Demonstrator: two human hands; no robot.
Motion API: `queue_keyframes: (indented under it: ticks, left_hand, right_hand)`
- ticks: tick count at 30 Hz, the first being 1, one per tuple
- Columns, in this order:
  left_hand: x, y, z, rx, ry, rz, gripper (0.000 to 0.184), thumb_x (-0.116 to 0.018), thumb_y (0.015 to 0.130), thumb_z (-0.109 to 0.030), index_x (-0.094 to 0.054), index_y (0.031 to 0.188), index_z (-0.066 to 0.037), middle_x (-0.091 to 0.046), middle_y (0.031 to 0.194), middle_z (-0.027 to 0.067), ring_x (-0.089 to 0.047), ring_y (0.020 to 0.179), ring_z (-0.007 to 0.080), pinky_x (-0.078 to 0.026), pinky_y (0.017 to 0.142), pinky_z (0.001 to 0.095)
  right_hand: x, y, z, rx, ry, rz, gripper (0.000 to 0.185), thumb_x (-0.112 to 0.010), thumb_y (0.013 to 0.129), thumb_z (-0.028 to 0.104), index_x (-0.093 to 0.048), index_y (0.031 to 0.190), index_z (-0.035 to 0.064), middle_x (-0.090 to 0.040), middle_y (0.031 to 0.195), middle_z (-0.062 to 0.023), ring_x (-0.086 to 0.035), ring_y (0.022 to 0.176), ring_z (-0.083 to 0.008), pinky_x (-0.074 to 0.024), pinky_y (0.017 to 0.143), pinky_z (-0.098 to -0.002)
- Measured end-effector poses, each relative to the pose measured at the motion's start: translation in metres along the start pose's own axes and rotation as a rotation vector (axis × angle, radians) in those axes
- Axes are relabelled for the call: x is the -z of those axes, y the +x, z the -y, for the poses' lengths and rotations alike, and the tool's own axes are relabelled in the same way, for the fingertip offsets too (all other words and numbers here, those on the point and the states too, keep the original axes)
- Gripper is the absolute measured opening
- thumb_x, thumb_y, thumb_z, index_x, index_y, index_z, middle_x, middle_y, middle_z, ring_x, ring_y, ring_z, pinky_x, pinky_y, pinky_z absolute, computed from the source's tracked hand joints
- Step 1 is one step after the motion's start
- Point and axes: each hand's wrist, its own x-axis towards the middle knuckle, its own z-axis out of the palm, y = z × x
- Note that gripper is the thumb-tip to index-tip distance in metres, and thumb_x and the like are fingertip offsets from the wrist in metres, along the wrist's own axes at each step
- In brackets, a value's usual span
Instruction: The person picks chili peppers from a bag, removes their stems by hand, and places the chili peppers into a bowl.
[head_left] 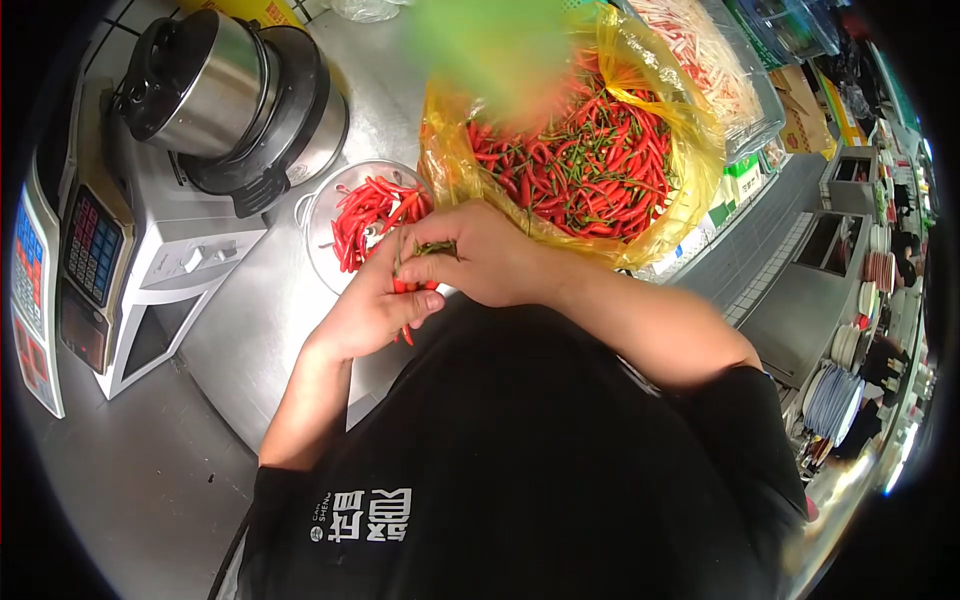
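Gripping chillies (pixel 407 334) in the left hand (pixel 365 305) and pinching green stems (pixel 437 247) in the right hand (pixel 490 255), holding both together by the desk (pixel 225 345), with the bowl (pixel 320 230) at ten o'clock and the bag (pixel 440 150) at two.

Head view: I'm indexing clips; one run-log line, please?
left hand: red chillies; right hand: green stems; chilli bowl: beside open yellow bag
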Motion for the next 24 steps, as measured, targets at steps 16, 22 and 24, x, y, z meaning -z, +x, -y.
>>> queue_keyframes:
  ticks: [16, 22, 24]
  left_hand:
    - [0.008, 0.002, 0.01, 0.098, 0.027, -0.101, 0.017, -0.058, 0.093, -0.011, -0.05, 0.106, -0.002, -0.053, 0.068, 0.0001, -0.051, 0.059, 0.0083, -0.042, 0.052, 0.0259]
    - [0.008, 0.003, 0.009, 0.186, -0.004, -0.18, 0.023, -0.062, 0.092, -0.009, -0.049, 0.11, -0.003, -0.054, 0.072, 0.0006, -0.049, 0.058, 0.0071, -0.039, 0.05, 0.0231]
    - [0.01, 0.002, 0.008, 0.241, 0.006, -0.163, 0.026, -0.062, 0.091, -0.009, -0.049, 0.113, -0.002, -0.055, 0.072, 0.0009, -0.049, 0.058, 0.0073, -0.039, 0.05, 0.0233]
  right_hand:
    - [-0.013, 0.014, -0.015, -0.045, -0.388, -0.113, 0.015, -0.068, 0.084, 0.012, -0.058, 0.08, 0.0006, -0.062, 0.072, -0.0123, -0.062, 0.066, -0.0268, -0.0483, 0.059, -0.0379]
    - [-0.021, 0.013, -0.034, 0.292, -0.683, -0.217, 0.021, -0.069, 0.078, 0.008, -0.049, 0.084, 0.0046, -0.056, 0.075, -0.013, -0.061, 0.066, -0.0343, -0.0485, 0.056, -0.0436]
    - [-0.018, 0.015, -0.041, 0.32, -0.707, -0.3, 0.016, -0.065, 0.084, 0.01, -0.05, 0.085, 0.0041, -0.058, 0.075, -0.0126, -0.062, 0.065, -0.03, -0.0468, 0.053, -0.04]
